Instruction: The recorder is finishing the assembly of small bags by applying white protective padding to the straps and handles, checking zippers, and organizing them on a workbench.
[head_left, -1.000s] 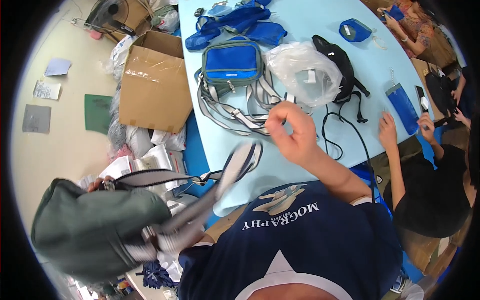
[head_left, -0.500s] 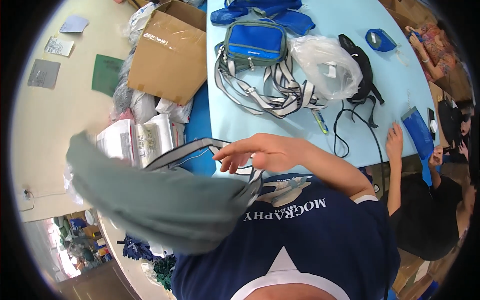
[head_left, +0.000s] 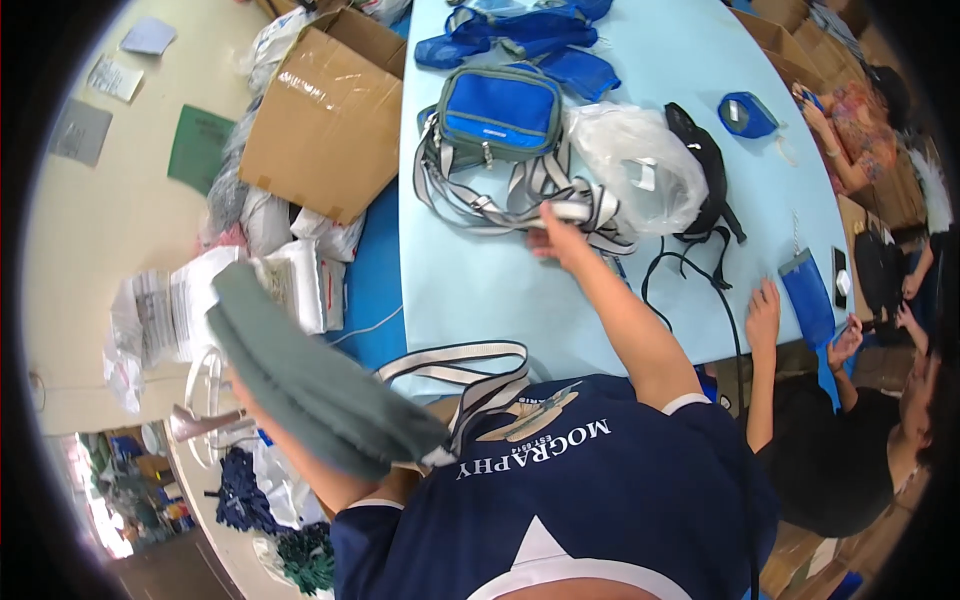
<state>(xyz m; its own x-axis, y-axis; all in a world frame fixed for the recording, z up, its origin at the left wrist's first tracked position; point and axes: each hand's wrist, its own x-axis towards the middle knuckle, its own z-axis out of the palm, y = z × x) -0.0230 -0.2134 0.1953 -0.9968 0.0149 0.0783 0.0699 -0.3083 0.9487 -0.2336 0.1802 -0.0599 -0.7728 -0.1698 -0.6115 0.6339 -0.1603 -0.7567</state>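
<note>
My right hand point(head_left: 558, 238) reaches over the table with its thumb up and fingers curled on the striped grey-and-white straps point(head_left: 485, 215). These straps lie heaped beside a blue bag with grey-green trim point(head_left: 500, 108). On my left, a grey-green fabric bag point(head_left: 315, 375) hangs tilted in front of my left forearm point(head_left: 300, 450). That bag covers my left hand, so its fingers are hidden. From the bag, a looped striped strap point(head_left: 460, 352) runs across to the front of my shirt.
A clear plastic bag point(head_left: 645, 165) and a black bag with cords point(head_left: 708, 180) lie right of the straps. Blue mesh pieces point(head_left: 520, 35) are at the far end. A cardboard box point(head_left: 320, 120) stands left. Co-workers sit at right, one with a hand point(head_left: 764, 315) at the table edge.
My right hand has moved away from the grey-green bag, forward onto the straps on the table. The grey-green bag has swung to a steeper tilt, uncovering part of my left forearm.
</note>
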